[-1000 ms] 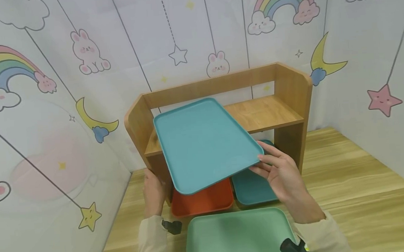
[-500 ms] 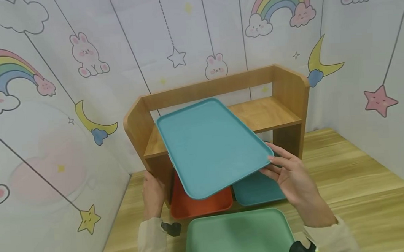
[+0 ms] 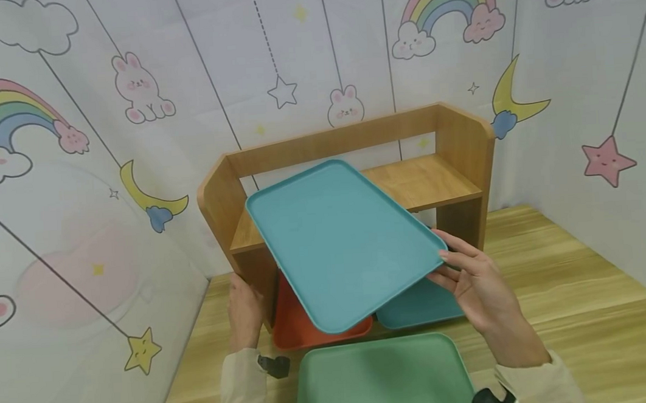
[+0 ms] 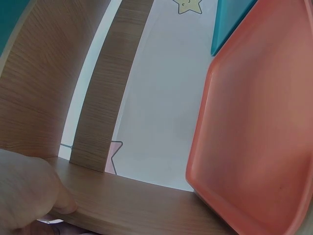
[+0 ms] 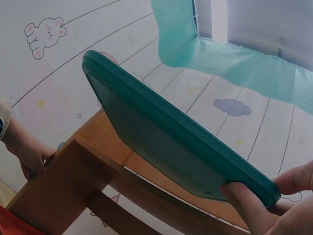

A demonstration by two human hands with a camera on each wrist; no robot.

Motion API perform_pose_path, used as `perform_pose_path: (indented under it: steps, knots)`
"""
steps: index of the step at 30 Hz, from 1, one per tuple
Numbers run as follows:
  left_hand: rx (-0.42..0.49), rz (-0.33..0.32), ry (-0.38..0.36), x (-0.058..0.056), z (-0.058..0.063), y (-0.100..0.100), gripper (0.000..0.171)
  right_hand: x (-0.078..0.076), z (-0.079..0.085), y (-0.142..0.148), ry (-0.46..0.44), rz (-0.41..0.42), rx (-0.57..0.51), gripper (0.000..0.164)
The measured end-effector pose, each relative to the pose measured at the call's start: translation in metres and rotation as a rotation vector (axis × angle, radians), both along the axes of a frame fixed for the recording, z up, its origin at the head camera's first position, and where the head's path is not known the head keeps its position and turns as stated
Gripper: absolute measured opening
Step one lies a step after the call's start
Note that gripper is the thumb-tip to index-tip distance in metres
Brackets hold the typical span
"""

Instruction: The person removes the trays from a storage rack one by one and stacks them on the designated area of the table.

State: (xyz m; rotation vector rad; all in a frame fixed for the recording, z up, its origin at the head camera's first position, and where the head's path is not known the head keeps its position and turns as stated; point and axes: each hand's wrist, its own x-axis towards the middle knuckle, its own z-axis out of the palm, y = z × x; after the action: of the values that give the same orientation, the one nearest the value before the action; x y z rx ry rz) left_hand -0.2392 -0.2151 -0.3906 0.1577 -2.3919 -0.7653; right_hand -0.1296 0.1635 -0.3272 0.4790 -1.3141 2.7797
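My right hand (image 3: 481, 284) pinches the near right corner of a blue tray (image 3: 341, 237), thumb on one face and fingers on the other. In the right wrist view the blue tray (image 5: 171, 142) is seen edge-on and tilted in the air. In the head view it covers part of the shelf board of a small wooden desk shelf (image 3: 420, 178). Low on the left, my left hand (image 3: 245, 312) grips the shelf's side panel (image 3: 258, 278); the left wrist view shows that hand (image 4: 29, 191) bent over the panel's edge.
Under the shelf board lie a red-orange tray (image 3: 302, 330) at left and a second blue tray (image 3: 421, 306) at right, both partly hidden. A green tray (image 3: 387, 381) lies in front on the wood-grain table (image 3: 581, 310). Printed cloth walls (image 3: 171, 27) stand close around.
My right hand has moved right and slightly nearer, and the blue tray's near end has come down and right with it. The left hand stays on the side panel.
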Motion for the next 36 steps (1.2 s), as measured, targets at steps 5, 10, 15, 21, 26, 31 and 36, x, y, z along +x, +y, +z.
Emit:
perform_pose_path:
  steps: [5, 10, 15, 21, 26, 31, 36]
  knots:
    - [0.018, -0.009, -0.031, 0.001, 0.001, 0.001, 0.029, 0.0, 0.0, 0.002, 0.017, -0.003, 0.0, 0.035]
    - [0.028, -0.003, -0.032, 0.001, 0.001, 0.001, 0.029, 0.001, -0.001, 0.004, 0.031, 0.001, -0.006, 0.035]
    - [0.028, -0.001, -0.021, 0.001, 0.0, 0.0, 0.028, 0.0, -0.003, 0.006, 0.045, 0.007, -0.01, 0.035]
    - [0.03, -0.009, -0.023, 0.001, 0.001, 0.0, 0.031, -0.001, -0.005, 0.007, 0.068, 0.021, -0.017, 0.035]
    - [0.028, -0.01, -0.042, 0.001, 0.001, -0.001, 0.034, -0.001, -0.006, 0.008, 0.071, 0.03, -0.027, 0.035]
    - [0.042, -0.003, -0.033, 0.001, 0.002, 0.001, 0.031, 0.0, -0.007, 0.01, 0.062, 0.034, -0.026, 0.035]
    - [0.035, 0.001, -0.009, 0.001, 0.001, 0.001, 0.028, 0.0, -0.011, 0.014, 0.033, 0.012, 0.016, 0.034]
